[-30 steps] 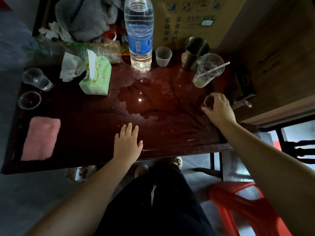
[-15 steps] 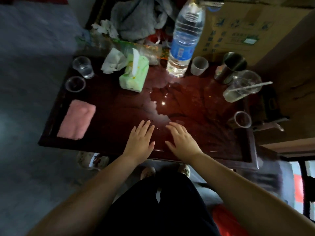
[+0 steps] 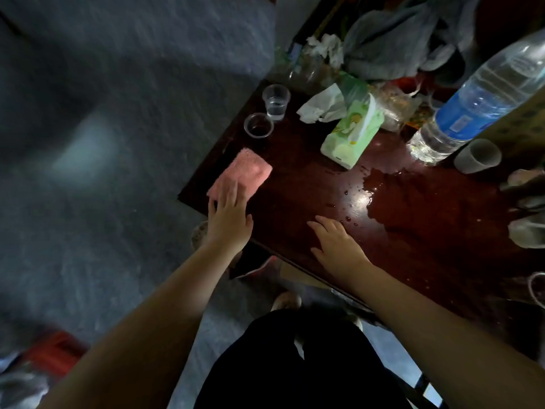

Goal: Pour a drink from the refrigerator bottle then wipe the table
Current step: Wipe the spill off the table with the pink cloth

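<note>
Near edge, centre frame: right hand [image 3: 339, 246] flat on the dark red tabletop [image 3: 295, 184], fingers spread, palm down, holding nothing. Left of it, left hand [image 3: 228, 218] reaches to the table's left corner; fingertips lie on the near end of the pink cloth [image 3: 240, 177], fingers extended, not clenched. Cannot tell whether it has gripped the cloth or is only touching.

Cloth lies flat, long axis running from lower left to upper right, far end pointing at the cups.

Spill [image 3: 413, 196] sits right of centre, beyond the right hand, well apart from the cloth; a few droplets between.

Past the cloth: two clear plastic cups. Nearer cup [image 3: 259, 126] looks empty, farther cup [image 3: 276, 102] has a little clear liquid.

Mid-frame: green tissue pack [image 3: 352, 134], crumpled tissue just behind.

Upper right: large water bottle [image 3: 477, 98], blue label, standing on the tabletop and part full of clear liquid. Just right of its base, small translucent cup [image 3: 477, 156], contents unclear.
</note>
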Demonstrator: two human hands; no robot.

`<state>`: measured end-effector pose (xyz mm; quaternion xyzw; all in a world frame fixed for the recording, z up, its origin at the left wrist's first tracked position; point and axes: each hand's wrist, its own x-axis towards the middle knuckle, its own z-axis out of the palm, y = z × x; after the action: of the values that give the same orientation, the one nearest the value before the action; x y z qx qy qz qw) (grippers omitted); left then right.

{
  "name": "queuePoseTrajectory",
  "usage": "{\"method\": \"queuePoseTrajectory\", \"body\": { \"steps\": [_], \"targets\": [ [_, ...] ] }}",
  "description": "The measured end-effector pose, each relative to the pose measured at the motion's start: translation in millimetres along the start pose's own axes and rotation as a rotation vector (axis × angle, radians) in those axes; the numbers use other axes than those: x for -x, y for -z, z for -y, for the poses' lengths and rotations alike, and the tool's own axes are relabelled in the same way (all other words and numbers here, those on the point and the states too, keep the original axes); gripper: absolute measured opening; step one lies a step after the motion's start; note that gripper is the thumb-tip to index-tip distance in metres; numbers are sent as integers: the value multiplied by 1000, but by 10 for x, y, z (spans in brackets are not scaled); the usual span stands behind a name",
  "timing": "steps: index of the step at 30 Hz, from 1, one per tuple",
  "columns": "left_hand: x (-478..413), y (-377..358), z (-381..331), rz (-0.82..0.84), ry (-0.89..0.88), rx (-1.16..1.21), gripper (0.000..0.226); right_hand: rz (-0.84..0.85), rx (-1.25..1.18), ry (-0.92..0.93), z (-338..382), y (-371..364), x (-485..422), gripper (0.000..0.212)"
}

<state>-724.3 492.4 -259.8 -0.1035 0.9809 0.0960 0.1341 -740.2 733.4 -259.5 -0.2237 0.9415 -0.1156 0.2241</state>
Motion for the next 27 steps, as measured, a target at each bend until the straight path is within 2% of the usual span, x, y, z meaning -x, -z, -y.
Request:
{"method": "queuePoseTrajectory", "body": {
  "steps": [3, 8, 11, 18, 21, 24, 27],
  "targets": [
    [-40, -12, 20, 4, 10, 13, 64, 3, 75, 8, -17, -41, -17, 64],
    [-15, -8, -116, -127, 64, 183, 57, 3, 94, 22, -16, -28, -11, 64],
    [-20, 8, -187, -170, 100, 200, 54, -25, 96, 17, -29, -34, 48, 63],
    [-86, 82, -333, -227, -42, 193, 42, -164, 15, -119, -274, -94, 465, 57],
    [12, 14, -651, -163, -113, 259, 41, -212, -62, -249, -391, -144, 695, 54],
    [191, -160, -1151, -51, -255, 262, 53, -285, -145, -406, -494, -186, 935, 52],
    [394, -339, -1637, 41, -347, 266, 52, -338, -174, -520, -625, -237, 1148, 49]
  ]
}}
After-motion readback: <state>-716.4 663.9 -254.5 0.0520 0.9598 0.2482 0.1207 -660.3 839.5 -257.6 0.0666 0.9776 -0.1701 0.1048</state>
